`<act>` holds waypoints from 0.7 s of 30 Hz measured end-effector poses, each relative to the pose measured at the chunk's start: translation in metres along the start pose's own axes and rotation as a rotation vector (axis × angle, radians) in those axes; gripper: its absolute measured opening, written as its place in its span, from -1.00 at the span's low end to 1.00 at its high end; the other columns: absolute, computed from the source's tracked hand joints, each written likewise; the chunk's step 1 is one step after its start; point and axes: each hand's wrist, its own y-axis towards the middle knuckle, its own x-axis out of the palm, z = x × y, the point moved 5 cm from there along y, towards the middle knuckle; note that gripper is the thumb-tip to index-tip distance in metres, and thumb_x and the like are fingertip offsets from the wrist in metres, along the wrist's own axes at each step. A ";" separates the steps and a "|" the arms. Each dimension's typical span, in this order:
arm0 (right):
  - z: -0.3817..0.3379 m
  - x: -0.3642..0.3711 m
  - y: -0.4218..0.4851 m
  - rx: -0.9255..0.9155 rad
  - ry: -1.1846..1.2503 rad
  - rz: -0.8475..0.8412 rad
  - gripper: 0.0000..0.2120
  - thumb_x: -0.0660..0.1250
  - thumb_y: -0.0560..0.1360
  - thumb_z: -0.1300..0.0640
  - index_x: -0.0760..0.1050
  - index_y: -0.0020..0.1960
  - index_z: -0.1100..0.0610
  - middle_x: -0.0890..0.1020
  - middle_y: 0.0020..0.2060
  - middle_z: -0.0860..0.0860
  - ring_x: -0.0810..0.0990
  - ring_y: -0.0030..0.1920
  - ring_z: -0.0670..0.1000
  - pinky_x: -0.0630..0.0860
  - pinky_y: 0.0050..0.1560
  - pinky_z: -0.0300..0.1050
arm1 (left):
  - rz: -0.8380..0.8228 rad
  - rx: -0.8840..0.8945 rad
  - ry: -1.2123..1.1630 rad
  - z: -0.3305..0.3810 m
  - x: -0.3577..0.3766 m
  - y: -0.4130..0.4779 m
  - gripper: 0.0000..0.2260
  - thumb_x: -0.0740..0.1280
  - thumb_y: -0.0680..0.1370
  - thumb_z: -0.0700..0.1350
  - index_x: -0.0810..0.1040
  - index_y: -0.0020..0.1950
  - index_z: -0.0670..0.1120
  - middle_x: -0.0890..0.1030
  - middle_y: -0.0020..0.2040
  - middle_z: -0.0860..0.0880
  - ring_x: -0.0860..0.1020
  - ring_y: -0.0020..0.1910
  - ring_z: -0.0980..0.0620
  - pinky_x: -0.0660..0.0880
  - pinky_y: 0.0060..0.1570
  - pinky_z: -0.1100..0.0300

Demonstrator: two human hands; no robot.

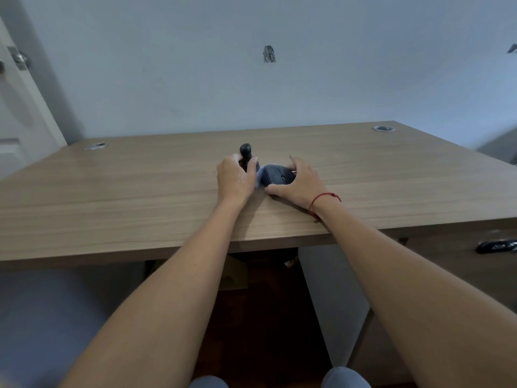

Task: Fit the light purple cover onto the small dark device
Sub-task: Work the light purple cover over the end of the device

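The small dark device (279,175), rounded like a mouse, lies on the wooden desk (140,191) near its middle. My right hand (299,180) grips it, thumb on the near side and fingers over the far side. The light purple cover (260,178) shows as a thin strip against the device's left end, pinched by my left hand (233,177), which hides most of it. A dark upright object with a round knob (245,151) rises just behind my left fingers; I cannot tell whether they touch it.
Two round metal cable grommets sit at the desk's back left (95,146) and back right (383,128). A wall stands close behind the desk. A door (16,107) is at the left. A dark handle (496,246) is on the drawer front at the lower right.
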 end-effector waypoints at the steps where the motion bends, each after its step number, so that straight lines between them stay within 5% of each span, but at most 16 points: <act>1: 0.000 -0.001 0.000 0.003 0.010 0.003 -0.09 0.55 0.33 0.00 0.21 0.56 0.15 0.49 0.35 0.07 0.49 0.34 0.07 0.42 0.20 -0.13 | 0.005 -0.014 0.025 -0.003 0.000 0.001 -0.72 0.32 0.50 -0.06 0.54 -0.25 -0.27 0.57 -0.32 -0.15 0.51 -0.30 -0.10 0.51 -0.21 0.00; 4: 0.000 -0.001 -0.001 0.015 0.011 0.002 -0.24 0.53 0.36 0.02 0.34 0.48 0.15 0.51 0.35 0.07 0.49 0.34 0.07 0.39 0.18 -0.17 | 0.065 0.027 -0.049 0.007 -0.005 -0.004 -0.73 0.30 0.53 -0.06 0.55 -0.17 -0.27 0.60 -0.27 -0.15 0.56 -0.24 -0.11 0.51 -0.19 0.06; 8: -0.004 -0.002 -0.004 -0.019 0.006 0.016 -0.44 0.54 0.35 0.03 0.51 0.31 0.12 0.58 0.10 0.01 0.55 0.09 0.01 0.42 0.01 -0.17 | 0.049 0.038 -0.132 0.014 -0.008 -0.006 -0.78 0.33 0.53 -0.07 0.58 -0.16 -0.23 0.58 -0.27 -0.04 0.54 -0.25 0.01 0.50 -0.21 0.19; 13: -0.006 -0.005 -0.005 -0.029 0.002 0.049 -0.43 0.55 0.35 0.03 0.53 0.31 0.16 0.55 0.10 0.01 0.48 0.06 -0.03 0.40 0.03 -0.18 | 0.026 -0.013 0.037 0.000 -0.003 -0.001 -0.70 0.32 0.51 -0.07 0.49 -0.30 -0.28 0.57 -0.33 -0.22 0.55 -0.25 -0.22 0.49 -0.21 -0.04; 18: -0.004 -0.003 -0.005 -0.010 0.026 0.021 -0.42 0.52 0.36 0.02 0.49 0.33 0.13 0.53 0.12 -0.01 0.50 0.08 -0.03 0.45 0.09 -0.16 | 0.087 0.102 -0.142 0.021 -0.010 -0.010 -0.78 0.31 0.54 -0.05 0.58 -0.18 -0.18 0.60 -0.29 -0.03 0.57 -0.27 0.04 0.47 -0.25 0.32; 21: -0.004 -0.003 -0.005 -0.011 0.014 0.007 -0.42 0.50 0.38 0.04 0.47 0.36 0.13 0.53 0.13 0.00 0.51 0.11 -0.01 0.42 0.05 -0.17 | 0.039 0.074 -0.022 0.012 -0.003 -0.007 -0.72 0.32 0.50 -0.02 0.48 -0.31 -0.17 0.55 -0.36 -0.07 0.55 -0.31 -0.10 0.43 -0.30 0.13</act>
